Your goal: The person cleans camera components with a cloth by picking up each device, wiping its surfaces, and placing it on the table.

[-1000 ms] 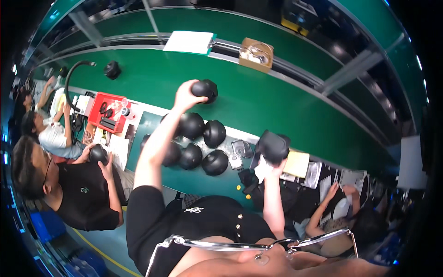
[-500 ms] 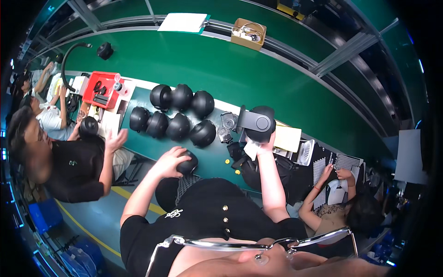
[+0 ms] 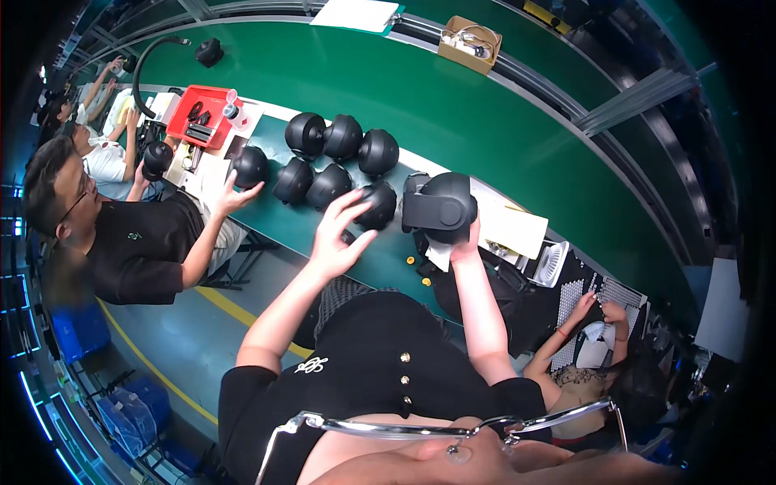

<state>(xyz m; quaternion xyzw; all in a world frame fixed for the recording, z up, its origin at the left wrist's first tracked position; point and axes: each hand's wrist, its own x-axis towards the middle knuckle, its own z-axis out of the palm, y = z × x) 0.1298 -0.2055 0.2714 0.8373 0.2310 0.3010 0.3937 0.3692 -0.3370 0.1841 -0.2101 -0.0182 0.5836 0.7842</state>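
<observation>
In my right hand [image 3: 466,245] is a black ball-shaped device with a dark grey bracket [image 3: 432,212] across its front. A piece of white cloth or paper [image 3: 438,257] hangs under it by the same hand. My left hand [image 3: 339,238] is open, fingers spread, close to a black ball-shaped housing [image 3: 377,204]; whether it touches is unclear. Something dark shows between its thumb and fingers, mostly hidden. Behind stand more black housings [image 3: 343,137] in two loose rows. At the left, a co-worker's hand [image 3: 234,196] is at another black housing [image 3: 249,167].
Left of the rows stands a red tray [image 3: 217,139] with small black parts. A cardboard box [image 3: 469,46] with cables sits at the far edge. To the right are a cream sheet [image 3: 517,230] and a white ribbed part [image 3: 552,264]. Two yellow pieces [image 3: 411,260] lie near me.
My left hand has left the housing near the table edge and moved forward, opening. The held device has turned, tilting its bracket. The co-worker has reached a housing. The whole view has shifted.
</observation>
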